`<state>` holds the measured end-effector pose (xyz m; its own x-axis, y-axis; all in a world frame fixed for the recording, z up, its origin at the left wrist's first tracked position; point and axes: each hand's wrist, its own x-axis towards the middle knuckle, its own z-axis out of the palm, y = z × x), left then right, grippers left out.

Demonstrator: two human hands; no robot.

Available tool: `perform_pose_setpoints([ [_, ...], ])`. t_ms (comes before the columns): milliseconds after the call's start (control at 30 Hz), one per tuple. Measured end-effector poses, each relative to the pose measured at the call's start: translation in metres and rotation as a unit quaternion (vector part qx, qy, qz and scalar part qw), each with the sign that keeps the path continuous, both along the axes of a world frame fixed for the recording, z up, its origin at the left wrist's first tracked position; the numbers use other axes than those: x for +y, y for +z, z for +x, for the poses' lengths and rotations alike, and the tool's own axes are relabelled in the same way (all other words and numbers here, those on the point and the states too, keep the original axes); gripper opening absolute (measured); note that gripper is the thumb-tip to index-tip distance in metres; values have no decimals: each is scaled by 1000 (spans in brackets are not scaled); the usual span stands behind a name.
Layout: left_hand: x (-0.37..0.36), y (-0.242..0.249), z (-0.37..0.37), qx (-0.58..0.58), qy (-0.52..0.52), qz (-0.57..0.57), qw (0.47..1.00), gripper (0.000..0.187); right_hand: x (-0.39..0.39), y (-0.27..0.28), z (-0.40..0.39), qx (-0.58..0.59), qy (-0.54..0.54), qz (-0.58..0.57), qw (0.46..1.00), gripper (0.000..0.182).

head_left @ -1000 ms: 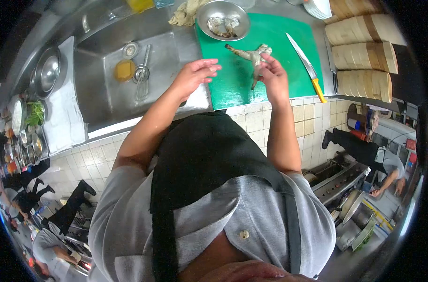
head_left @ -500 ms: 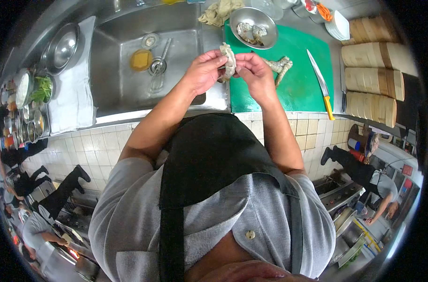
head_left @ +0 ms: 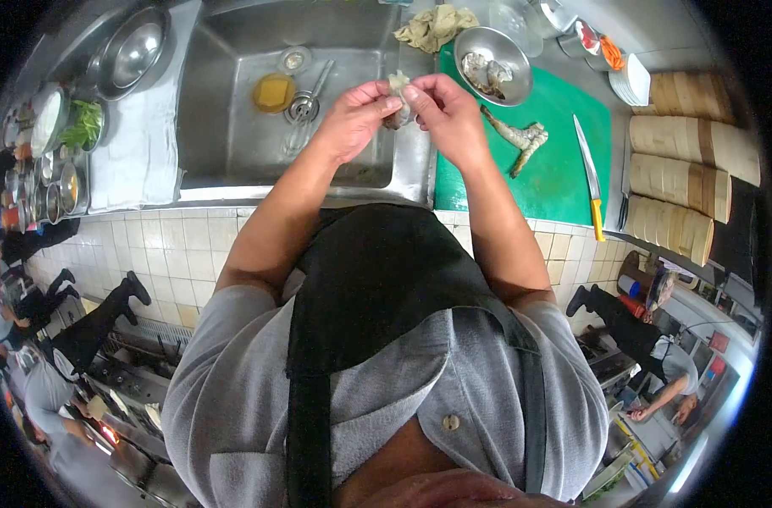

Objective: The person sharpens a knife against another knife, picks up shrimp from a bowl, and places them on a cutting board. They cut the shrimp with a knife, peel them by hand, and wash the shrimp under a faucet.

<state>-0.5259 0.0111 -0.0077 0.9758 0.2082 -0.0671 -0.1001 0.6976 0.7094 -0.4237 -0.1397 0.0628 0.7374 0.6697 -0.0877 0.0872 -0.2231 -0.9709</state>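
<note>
A greyish shrimp [head_left: 398, 85] is pinched between my two hands, above the strip between sink and board. My left hand [head_left: 354, 117] has its fingers closed on the shrimp's left side. From the right, my right hand [head_left: 445, 114] grips it with thumb and forefinger. Fingers hide part of its body. More whole shrimp [head_left: 525, 144] lie on the green cutting board [head_left: 564, 190] to the right of my right hand. Just behind that hand, a steel bowl [head_left: 521, 83] holds a few peeled-looking shrimp [head_left: 487, 72].
A yellow-handled knife [head_left: 589, 169] lies on the board's right side. In the sink [head_left: 208, 152] are a whisk [head_left: 305, 114] and a yellow sponge [head_left: 274, 92]. Wooden blocks [head_left: 674, 178] line the right edge. A crumpled cloth [head_left: 437, 28] sits behind. Other people work at both sides.
My hands stay together on the shrimp, which now sits lower between my fingers and is more covered. The view has shifted, so the sink and board appear farther right.
</note>
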Motion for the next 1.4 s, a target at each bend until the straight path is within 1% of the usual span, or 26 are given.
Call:
perform_pose_setpoints([
  [33, 3, 0, -2, 0, 0, 18, 1000, 17, 3, -1, 1, -31, 14, -10, 999, 21],
  [133, 7, 7, -8, 14, 8, 38, 999, 18, 10, 0, 9, -15, -3, -70, 997, 19],
  [233, 13, 1, -13, 3, -15, 35, 999, 18, 13, 9, 6, -10, 6, -7, 1000, 18],
  [333, 15, 2, -15, -5, -36, 33, 999, 18, 13, 8, 8, -24, 62, -4, 998, 16],
  [433, 13, 1, -15, 21, -30, 22, 999, 16, 14, 3, 15, -77, 15, -53, 995, 17],
  [533, 15, -4, -11, 0, -19, -13, 1000, 18, 10, -1, 17, -53, -17, -56, 997, 18],
  [633, 10, 6, -8, 4, 21, -100, 995, 20, 3, -4, 12, -25, -3, -21, 999, 19],
  [733, 14, -6, -3, 0, 25, -137, 990, 22, 2, -20, 2, -68, 54, -12, 996, 22],
  [767, 13, -6, -2, 0, 20, -133, 991, 21, 0, -32, 5, -92, 74, -38, 992, 23],
  [867, 11, 3, -1, 3, 18, -129, 991, 19, 1, -33, 3, -149, 43, -13, 988, 18],
  [967, 9, 6, 0, 11, 29, -142, 989, 16, -3, -30, 3, -53, 7, -24, 998, 13],
  [1067, 8, 8, 0, 13, 34, -151, 988, 14, -4, -35, 3, -10, -18, 8, 1000, 10],
  [1167, 7, -1, 2, 7, 42, -167, 985, 13, -2, -34, 0, 26, -28, 18, 999, 10],
  [1267, 7, -6, 3, -2, 51, -181, 982, 13, -2, -31, -3, 39, -31, 30, 998, 12],
  [1333, 7, -6, 3, -24, 48, -177, 983, 14, -2, -39, -1, 50, -43, 55, 996, 11],
  [1400, 6, -3, 2, -14, 66, -181, 981, 16, -2, -44, 2, 58, -54, 69, 994, 10],
])
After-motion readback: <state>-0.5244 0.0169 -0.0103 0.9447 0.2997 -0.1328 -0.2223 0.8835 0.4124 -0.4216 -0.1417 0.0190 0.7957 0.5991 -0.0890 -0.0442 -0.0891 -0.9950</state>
